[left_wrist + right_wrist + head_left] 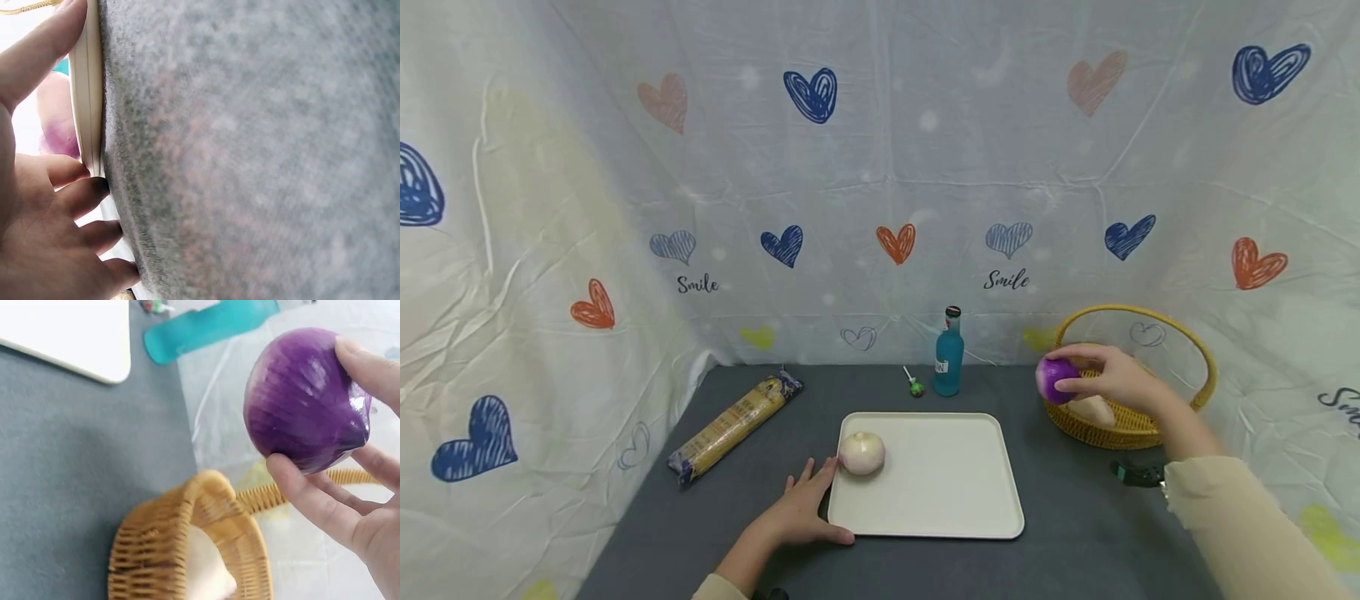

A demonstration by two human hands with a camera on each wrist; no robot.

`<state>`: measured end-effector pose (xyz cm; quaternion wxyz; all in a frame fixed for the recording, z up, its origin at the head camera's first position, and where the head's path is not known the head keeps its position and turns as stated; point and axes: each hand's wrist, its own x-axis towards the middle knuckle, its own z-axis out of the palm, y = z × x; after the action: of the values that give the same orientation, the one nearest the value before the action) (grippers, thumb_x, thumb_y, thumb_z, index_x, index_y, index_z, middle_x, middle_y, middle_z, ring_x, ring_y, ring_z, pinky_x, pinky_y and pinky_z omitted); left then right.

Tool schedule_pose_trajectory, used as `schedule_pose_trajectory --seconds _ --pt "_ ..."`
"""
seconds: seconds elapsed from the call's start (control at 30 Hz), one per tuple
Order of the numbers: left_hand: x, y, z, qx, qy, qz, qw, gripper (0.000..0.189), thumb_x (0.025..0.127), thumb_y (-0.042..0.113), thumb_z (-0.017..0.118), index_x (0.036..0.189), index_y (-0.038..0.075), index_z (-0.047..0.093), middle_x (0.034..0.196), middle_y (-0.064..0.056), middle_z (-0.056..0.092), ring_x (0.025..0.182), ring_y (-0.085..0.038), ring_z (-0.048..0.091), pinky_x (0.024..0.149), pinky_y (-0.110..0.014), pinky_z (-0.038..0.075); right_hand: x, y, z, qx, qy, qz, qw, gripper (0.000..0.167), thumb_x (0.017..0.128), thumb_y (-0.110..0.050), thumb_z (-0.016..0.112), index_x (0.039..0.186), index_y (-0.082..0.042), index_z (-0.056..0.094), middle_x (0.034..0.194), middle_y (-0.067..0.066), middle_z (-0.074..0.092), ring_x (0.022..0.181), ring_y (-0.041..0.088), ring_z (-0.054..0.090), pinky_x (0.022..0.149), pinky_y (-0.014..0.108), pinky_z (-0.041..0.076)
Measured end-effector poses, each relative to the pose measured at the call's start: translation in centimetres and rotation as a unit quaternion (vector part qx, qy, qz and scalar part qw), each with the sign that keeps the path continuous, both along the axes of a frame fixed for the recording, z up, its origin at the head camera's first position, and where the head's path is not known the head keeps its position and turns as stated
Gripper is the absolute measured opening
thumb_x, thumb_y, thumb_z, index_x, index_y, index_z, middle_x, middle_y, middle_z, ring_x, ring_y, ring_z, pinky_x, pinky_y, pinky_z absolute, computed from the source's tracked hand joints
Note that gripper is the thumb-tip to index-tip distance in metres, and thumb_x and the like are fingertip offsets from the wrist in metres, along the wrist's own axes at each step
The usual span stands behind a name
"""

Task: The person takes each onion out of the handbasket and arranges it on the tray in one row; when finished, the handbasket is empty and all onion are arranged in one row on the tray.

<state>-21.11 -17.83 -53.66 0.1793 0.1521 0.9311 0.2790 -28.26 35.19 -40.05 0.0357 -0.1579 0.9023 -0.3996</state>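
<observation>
My right hand (pixel 1116 381) pinches a purple onion (pixel 303 400) between thumb and fingers, above the left rim of a wicker basket (pixel 1093 433). A pale object (pixel 206 565), partly hidden in the head view, lies inside that basket. At the left edge of a white tray (pixel 940 500), my left hand (pixel 797 510) rests with its fingers spread, thumb and fingertips touching the rim. A whitish onion (pixel 862 453) sits on the tray's left part, close to the left fingertips; in the left wrist view its purplish side shows behind the rim.
Behind the tray stands a blue bottle (pixel 949 358), with a small green lollipop (pixel 915 385) lying to its left. A long pack of noodles (pixel 735 427) lies at the left of the grey table (pixel 1067 533). A patterned cloth hangs behind.
</observation>
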Motion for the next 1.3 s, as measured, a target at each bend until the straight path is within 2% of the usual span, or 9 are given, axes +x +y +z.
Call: schedule_pose_trajectory --seconds 0.13,0.27,0.5,0.73,0.9,1.03,1.3 --pt "0.0 0.0 0.0 0.003 0.002 0.000 1.0000 0.129 0.066 0.060 0.088 0.161 0.004 0.021 0.166 -0.017 0.024 0.153 -0.049 0.007 0.115 -0.076 0.006 0.3 -0.7 -0.9 0.002 0.026 0.012 0.9996 0.047 0.090 -0.031 0.078 0.133 -0.016 0.065 0.137 0.017 0.059 0.117 0.040 0.061 0.082 0.034 0.059" --pt "0.1 -0.1 -0.1 0.005 0.005 -0.001 1.0000 0.129 0.066 0.061 0.088 0.161 0.004 0.021 0.166 -0.017 0.024 0.153 -0.049 0.007 0.115 -0.076 0.005 0.5 -1.5 -1.7 0.003 0.045 0.021 0.9988 0.046 0.090 -0.031 0.078 0.132 -0.018 0.066 0.135 0.016 0.061 0.118 0.041 0.062 0.084 0.037 0.060" --pt "0.0 -0.1 0.0 -0.001 0.008 0.002 1.0000 0.129 0.066 0.062 0.087 0.161 0.004 0.021 0.166 -0.017 0.024 0.153 -0.049 0.007 0.115 -0.076 0.006 0.8 -3.1 -2.3 -0.020 0.037 0.035 0.9985 0.045 0.089 -0.029 0.079 0.131 -0.020 0.067 0.132 0.012 0.065 0.119 0.038 0.061 0.083 0.034 0.060" --pt "0.0 -0.1 -0.1 0.003 0.006 -0.003 1.0000 0.129 0.066 0.061 0.087 0.161 0.003 0.021 0.166 -0.018 0.024 0.153 -0.050 0.007 0.114 -0.077 0.006 1.4 -4.5 -2.2 -0.006 0.046 0.027 0.9986 0.046 0.087 -0.034 0.080 0.130 -0.024 0.068 0.136 0.009 0.064 0.127 0.039 0.052 0.088 0.047 0.059" --pt "0.0 -0.1 -0.1 0.003 0.007 -0.001 1.0000 0.129 0.066 0.061 0.087 0.161 0.003 0.021 0.166 -0.018 0.024 0.153 -0.050 0.007 0.114 -0.076 0.006 1.6 -5.4 -2.4 -0.009 0.047 0.026 0.9985 0.046 0.086 -0.035 0.081 0.129 -0.025 0.069 0.136 0.009 0.064 0.125 0.038 0.053 0.090 0.050 0.058" --pt "0.1 0.0 0.0 -0.001 0.007 0.001 1.0000 0.129 0.066 0.061 0.087 0.161 0.003 0.021 0.166 -0.018 0.024 0.153 -0.050 0.007 0.114 -0.076 0.006 1.7 -6.1 -2.8 -0.018 0.056 0.037 0.9976 0.046 0.084 -0.034 0.082 0.128 -0.026 0.069 0.137 0.008 0.063 0.128 0.038 0.053 0.091 0.053 0.057" --pt "0.1 0.2 0.3 -0.004 0.002 0.003 1.0000 0.129 0.067 0.061 0.087 0.161 0.003 0.021 0.166 -0.018 0.024 0.153 -0.050 0.008 0.115 -0.075 0.006 1.6 -7.7 -3.5 -0.039 0.084 0.078 0.9926 0.043 0.086 -0.026 0.082 0.127 -0.023 0.071 0.140 0.010 0.060 0.130 0.040 0.050 0.089 0.046 0.059"
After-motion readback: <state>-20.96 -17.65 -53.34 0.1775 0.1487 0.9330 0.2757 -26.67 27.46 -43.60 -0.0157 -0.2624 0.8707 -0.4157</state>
